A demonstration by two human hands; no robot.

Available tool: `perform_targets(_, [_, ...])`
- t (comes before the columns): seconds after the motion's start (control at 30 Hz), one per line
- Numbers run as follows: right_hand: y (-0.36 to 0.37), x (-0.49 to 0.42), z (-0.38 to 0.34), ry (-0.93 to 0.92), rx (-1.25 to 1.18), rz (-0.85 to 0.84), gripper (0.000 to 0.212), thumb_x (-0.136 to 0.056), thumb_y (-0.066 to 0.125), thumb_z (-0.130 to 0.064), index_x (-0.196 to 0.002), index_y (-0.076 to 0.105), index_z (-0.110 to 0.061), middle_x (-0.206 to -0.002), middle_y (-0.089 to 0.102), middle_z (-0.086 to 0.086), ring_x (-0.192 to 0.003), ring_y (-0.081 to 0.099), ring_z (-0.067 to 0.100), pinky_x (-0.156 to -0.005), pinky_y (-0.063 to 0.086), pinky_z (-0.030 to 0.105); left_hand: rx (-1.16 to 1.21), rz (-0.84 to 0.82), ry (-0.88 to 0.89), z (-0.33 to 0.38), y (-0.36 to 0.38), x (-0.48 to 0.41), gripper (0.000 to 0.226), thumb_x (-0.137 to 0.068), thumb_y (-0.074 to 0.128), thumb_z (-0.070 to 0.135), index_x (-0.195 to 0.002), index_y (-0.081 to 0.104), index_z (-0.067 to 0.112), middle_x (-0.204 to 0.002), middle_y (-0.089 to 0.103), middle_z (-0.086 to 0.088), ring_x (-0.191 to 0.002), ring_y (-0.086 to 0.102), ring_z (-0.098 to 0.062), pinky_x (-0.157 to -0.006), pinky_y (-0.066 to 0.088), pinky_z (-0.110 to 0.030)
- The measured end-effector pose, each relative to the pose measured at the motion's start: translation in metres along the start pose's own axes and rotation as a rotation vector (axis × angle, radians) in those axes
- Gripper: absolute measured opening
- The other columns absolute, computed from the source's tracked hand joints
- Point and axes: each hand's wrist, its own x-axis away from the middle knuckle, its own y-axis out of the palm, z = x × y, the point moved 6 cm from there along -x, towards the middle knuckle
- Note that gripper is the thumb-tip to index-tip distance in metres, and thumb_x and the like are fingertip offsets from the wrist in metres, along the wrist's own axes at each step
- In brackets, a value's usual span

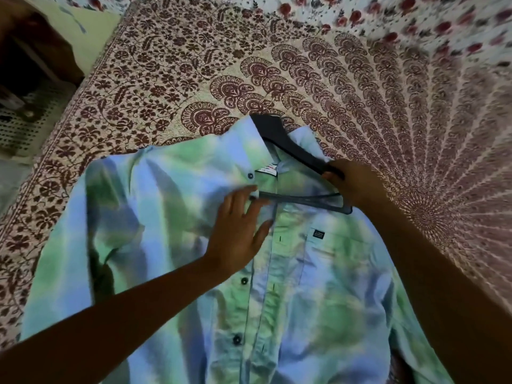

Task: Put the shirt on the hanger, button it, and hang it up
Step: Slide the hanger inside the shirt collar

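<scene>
A green, blue and white tie-dye shirt [171,273] lies front-up and unbuttoned on the bed, collar toward the far side. A dark hanger [291,146] lies across the collar opening, its top poking out past the collar and its lower bar [304,199] over the chest. My right hand [352,182] is closed around the hanger's right shoulder arm. My left hand [239,225] rests flat on the shirt's left front panel near the placket, fingers spread, holding nothing. Dark buttons run down the left placket edge.
The bed is covered by a cream spread [194,79] with a dark red floral print. A white sheet with red flowers [415,20] lies at the far right. Beyond the bed's left edge stand dark furniture [33,51] and a white perforated basket [25,126].
</scene>
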Motion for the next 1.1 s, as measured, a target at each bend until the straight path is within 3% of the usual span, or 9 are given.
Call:
perform_targets(0.17, [-0.021, -0.011, -0.004, 0.036, -0.18, -0.082, 0.035, -0.088, 0.062, -0.024, -0.12, 0.06, -0.009, -0.118, 0.061, 0.015, -0.105, 0.058, 0.031, -0.083, 0.042, 0.032, -0.022, -0.148, 0.353, 0.031, 0.021, -0.06, 0.051, -0.079, 0.062, 0.022, -0.127, 0.054, 0.008, -0.107, 0.065, -0.013, -0.094, 0.063, -0.031, -0.084, 0.042, -0.034])
perform_targets(0.27, [-0.032, -0.016, 0.003, 0.051, -0.385, -0.079, 0.029, -0.087, 0.064, -0.019, -0.113, 0.065, -0.007, -0.084, 0.07, -0.006, -0.08, 0.064, 0.008, -0.07, 0.044, 0.02, 0.048, -0.315, 0.221, 0.027, 0.026, -0.083, 0.049, -0.091, 0.052, 0.009, -0.137, 0.043, 0.021, -0.108, 0.062, -0.015, -0.096, 0.062, -0.032, -0.079, 0.049, -0.037])
perform_targets(0.37, [-0.047, -0.008, 0.039, 0.318, -1.014, 0.332, 0.013, -0.091, 0.055, -0.014, -0.088, 0.067, -0.012, -0.06, 0.066, -0.012, -0.061, 0.061, 0.006, -0.055, 0.046, 0.021, 0.111, -0.3, 0.135, 0.02, 0.016, -0.099, 0.043, -0.093, 0.049, 0.01, -0.134, 0.048, 0.024, -0.107, 0.063, -0.017, -0.1, 0.061, -0.032, -0.084, 0.049, -0.041])
perform_targets(0.47, [-0.016, 0.043, 0.057, 0.615, -0.966, 0.793, 0.021, -0.094, 0.044, -0.019, -0.075, 0.054, -0.015, -0.072, 0.062, 0.01, -0.065, 0.058, 0.027, -0.062, 0.051, 0.043, 0.173, -0.215, 0.118, 0.017, 0.008, -0.11, 0.041, -0.09, 0.056, 0.014, -0.13, 0.053, 0.022, -0.106, 0.066, -0.019, -0.095, 0.063, -0.035, -0.08, 0.05, -0.045])
perform_targets(0.6, [0.079, 0.086, -0.03, 0.218, -0.466, 0.277, 0.052, -0.077, 0.047, -0.063, -0.09, 0.059, -0.014, -0.084, 0.064, 0.01, -0.077, 0.059, 0.027, -0.067, 0.051, 0.038, 0.211, -0.155, 0.105, 0.016, 0.002, -0.119, 0.042, -0.088, 0.059, 0.015, -0.129, 0.054, 0.021, -0.11, 0.067, -0.016, -0.1, 0.062, -0.033, -0.083, 0.05, -0.043])
perform_targets(0.67, [0.103, 0.088, -0.055, 0.108, -0.119, 0.255, 0.072, -0.063, 0.048, -0.075, -0.102, 0.061, -0.016, -0.093, 0.062, 0.009, -0.083, 0.059, 0.031, -0.064, 0.05, 0.036, 0.222, -0.141, 0.119, 0.019, 0.002, -0.115, 0.041, -0.089, 0.058, 0.014, -0.129, 0.054, 0.02, -0.112, 0.067, -0.016, -0.101, 0.062, -0.033, -0.083, 0.05, -0.042])
perform_targets(0.73, [0.092, 0.078, -0.057, 0.127, -0.051, 0.298, 0.048, -0.074, 0.057, -0.056, -0.1, 0.064, -0.016, -0.097, 0.063, 0.012, -0.088, 0.061, 0.034, -0.064, 0.049, 0.035, 0.23, -0.12, 0.139, 0.018, 0.001, -0.109, 0.04, -0.09, 0.056, 0.014, -0.129, 0.054, 0.019, -0.111, 0.067, -0.016, -0.099, 0.062, -0.034, -0.08, 0.05, -0.041])
perform_targets(0.87, [0.07, 0.061, 0.006, 0.365, -0.476, 0.295, 0.015, -0.086, 0.06, -0.024, -0.088, 0.07, -0.012, -0.082, 0.067, 0.012, -0.08, 0.061, 0.026, -0.062, 0.036, 0.028, 0.219, -0.045, 0.237, 0.015, -0.008, -0.093, 0.039, -0.086, 0.05, 0.023, -0.123, 0.059, 0.017, -0.096, 0.07, -0.019, -0.085, 0.066, -0.036, -0.07, 0.052, -0.038])
perform_targets(1.1, [0.001, 0.064, 0.096, 0.598, -1.107, 0.365, 0.037, -0.097, 0.047, -0.022, -0.061, 0.05, -0.014, -0.06, 0.048, 0.006, -0.056, 0.047, 0.019, -0.052, 0.042, 0.024, -0.006, -0.075, 0.428, 0.009, -0.001, -0.064, 0.042, -0.072, 0.067, 0.01, -0.113, 0.066, 0.017, -0.074, 0.072, -0.009, -0.051, 0.065, -0.022, -0.037, 0.048, -0.023])
